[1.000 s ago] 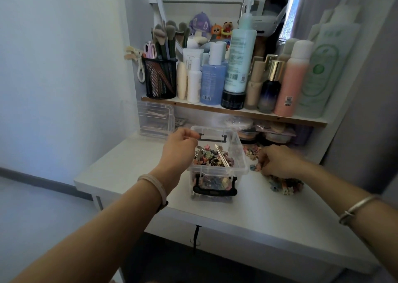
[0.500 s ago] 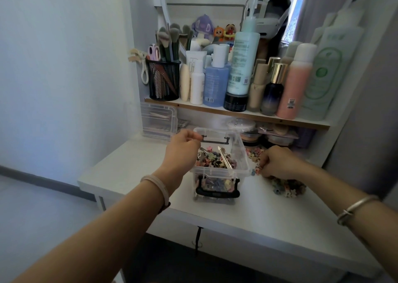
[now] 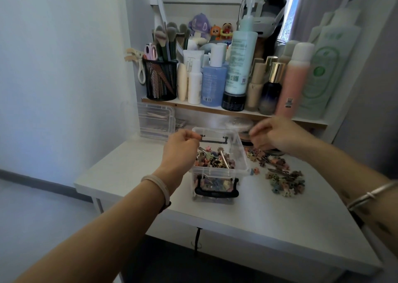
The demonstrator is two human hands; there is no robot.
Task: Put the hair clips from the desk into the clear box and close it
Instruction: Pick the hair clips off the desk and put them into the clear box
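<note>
Your right hand (image 3: 277, 135) has lifted off the pile of loose hair clips (image 3: 284, 181) at right of centre and now hangs above the far right corner of the clear box (image 3: 217, 172). Motion smears it: the fingers look curled, but you cannot tell whether they pinch any clips. Your left hand (image 3: 179, 151), at centre frame, hides the box's left wall, and its curled fingers and thumb grip the far left rim. The box stands open on the desk (image 3: 133, 175), part-filled with sorted clips (image 3: 215, 160). One stray clip (image 3: 255, 171) lies just beside its right wall.
</note>
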